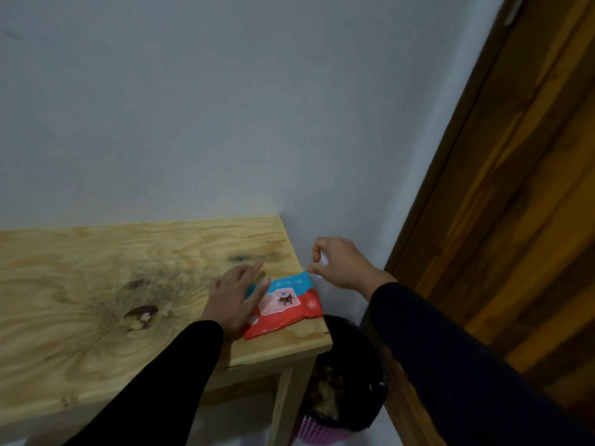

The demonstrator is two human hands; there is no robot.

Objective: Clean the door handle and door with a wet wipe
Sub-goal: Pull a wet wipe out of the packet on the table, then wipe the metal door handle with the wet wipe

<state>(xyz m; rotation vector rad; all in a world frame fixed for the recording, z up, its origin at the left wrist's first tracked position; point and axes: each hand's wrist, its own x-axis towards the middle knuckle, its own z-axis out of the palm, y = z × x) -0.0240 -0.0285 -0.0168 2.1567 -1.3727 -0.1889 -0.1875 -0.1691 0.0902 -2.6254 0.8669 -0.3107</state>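
While the left hand lies flat with straight fingers pressing on the left part of a red and blue plastic wet-wipe packet, the right hand hovers just beyond the packet's far right corner, its fingers curled and its fingertips pinching something small and pale at that corner; whether this is the packet's flap or a wipe cannot be told. Both arms wear long black sleeves. The packet lies under the left hand's fingers and just below the right hand, on the near right corner of a pale plywood table with dark knots. Below the right forearm, beside the table leg, stands a waste bin lined with a black bag over a pink lattice basket, with crumpled stuff inside. Behind both hands rises a plain light grey wall. To the right of the right hand stands the brown wooden door with its frame; its handle is out of view.
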